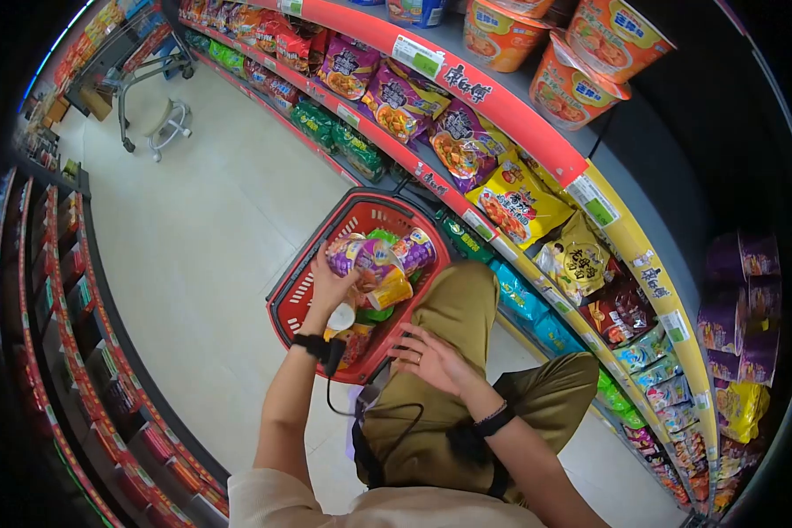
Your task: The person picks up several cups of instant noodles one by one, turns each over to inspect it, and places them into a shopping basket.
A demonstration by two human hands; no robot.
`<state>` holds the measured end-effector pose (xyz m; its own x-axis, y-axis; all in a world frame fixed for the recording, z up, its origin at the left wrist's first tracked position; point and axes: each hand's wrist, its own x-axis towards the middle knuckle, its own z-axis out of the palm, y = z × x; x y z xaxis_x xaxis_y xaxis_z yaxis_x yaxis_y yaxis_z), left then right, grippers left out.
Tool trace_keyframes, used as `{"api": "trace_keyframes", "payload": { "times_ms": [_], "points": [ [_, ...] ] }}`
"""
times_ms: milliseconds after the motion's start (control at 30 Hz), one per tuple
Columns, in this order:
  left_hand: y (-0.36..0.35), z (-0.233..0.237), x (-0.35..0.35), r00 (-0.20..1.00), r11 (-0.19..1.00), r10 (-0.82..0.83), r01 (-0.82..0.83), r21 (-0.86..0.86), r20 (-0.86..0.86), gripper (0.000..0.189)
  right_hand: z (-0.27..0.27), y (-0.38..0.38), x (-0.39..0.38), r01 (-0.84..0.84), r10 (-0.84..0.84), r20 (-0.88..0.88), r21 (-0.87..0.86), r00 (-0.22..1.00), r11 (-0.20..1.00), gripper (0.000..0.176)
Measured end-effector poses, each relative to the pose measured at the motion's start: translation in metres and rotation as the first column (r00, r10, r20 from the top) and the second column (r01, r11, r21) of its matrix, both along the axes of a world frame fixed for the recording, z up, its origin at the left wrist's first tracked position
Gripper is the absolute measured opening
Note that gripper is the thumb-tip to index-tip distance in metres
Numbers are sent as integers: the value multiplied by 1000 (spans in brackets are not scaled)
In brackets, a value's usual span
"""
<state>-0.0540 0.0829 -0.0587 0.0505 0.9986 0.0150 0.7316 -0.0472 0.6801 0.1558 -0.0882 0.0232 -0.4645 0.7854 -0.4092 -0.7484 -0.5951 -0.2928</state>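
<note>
My left hand (333, 283) is inside the red shopping basket (283, 295), with its fingers closed around a purple instant noodle bowl (366, 255). Beside that bowl lies a smaller purple noodle cup (414, 250). A yellow cup (391, 292) is just below it, and a white-lidded cup (341, 319) is under my left wrist. Green packaging shows between these items, and the bottom of the pile is hidden. My right hand (433, 359) hovers near my knee by the basket's near edge, fingers apart and holding nothing.
Red and yellow shelves (537, 132) of bagged noodles curve along the right, with orange noodle buckets (581, 84) on top. A second shelf (88, 343) runs down the left. A wheeled cart (150, 97) stands at the far end of the pale floor (211, 202).
</note>
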Motion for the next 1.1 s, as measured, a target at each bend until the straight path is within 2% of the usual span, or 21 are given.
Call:
{"api": "trace_keyframes", "payload": {
  "times_ms": [33,67,100,133,167,200,267,400,467,500,533,600,667,700,733,800,867,933,1033,1067,1100],
  "points": [
    [-9,16,0,895,964,114,6,-267,431,86,0,-2,-2,20,-20,76,9,997,1000,45],
    [-20,32,0,611,865,317,128,-486,725,84,0,-5,-5,38,-40,151,20,988,999,44],
    [-25,52,4,619,871,303,128,-474,724,84,1,0,-8,43,-47,142,35,989,998,44],
    [-38,76,9,431,794,393,286,-537,812,79,8,-1,-16,60,-162,476,223,864,973,48],
    [-51,96,14,233,704,498,454,-546,835,79,18,-4,-20,11,-317,719,395,618,918,54],
    [-61,112,19,245,701,492,457,-547,836,79,31,-5,-18,24,-327,713,399,620,917,54],
    [-80,135,32,165,639,507,587,-497,846,90,63,-1,-3,-112,-558,816,575,149,810,71],
    [-112,160,62,219,474,443,766,-434,869,102,93,-12,30,-130,-651,747,665,137,736,79],
    [-121,160,76,246,387,308,850,-357,919,113,108,-23,44,-53,-619,724,661,304,748,84],
    [-128,176,85,318,408,191,835,-370,929,109,122,-31,49,66,-624,684,652,378,755,78],
    [-134,186,94,385,431,74,819,-377,920,107,127,-39,56,82,-638,682,658,356,749,78],
    [-135,194,107,321,368,-29,884,-288,947,98,135,-57,69,336,-633,607,539,480,772,72],
    [-136,200,124,387,472,-339,858,-201,857,86,143,-76,81,386,-666,605,543,436,746,63],
    [-131,209,131,298,402,-344,904,-147,890,69,148,-86,87,492,-678,477,467,559,734,61],
    [-137,216,140,287,381,-358,914,-142,888,69,154,-94,92,578,-686,320,375,653,725,59],
    [-153,235,158,461,610,-438,783,-121,772,63,164,-108,95,602,-713,332,383,618,700,59],
    [-160,241,172,377,574,-421,815,-79,825,63,168,-120,98,657,-741,184,363,645,661,58],
    [-170,247,182,330,545,-366,834,-87,870,67,168,-128,101,678,-763,182,365,620,638,58],
    [-181,242,190,266,501,-328,862,-71,906,73,174,-136,104,734,-717,-161,199,678,649,62],
    [-183,241,190,263,501,-330,863,-68,907,73,166,-136,106,734,-717,-160,203,678,649,62],
    [-184,241,188,254,430,-300,896,-107,920,76,151,-135,107,630,-499,-412,301,763,716,62]
  ]
}}
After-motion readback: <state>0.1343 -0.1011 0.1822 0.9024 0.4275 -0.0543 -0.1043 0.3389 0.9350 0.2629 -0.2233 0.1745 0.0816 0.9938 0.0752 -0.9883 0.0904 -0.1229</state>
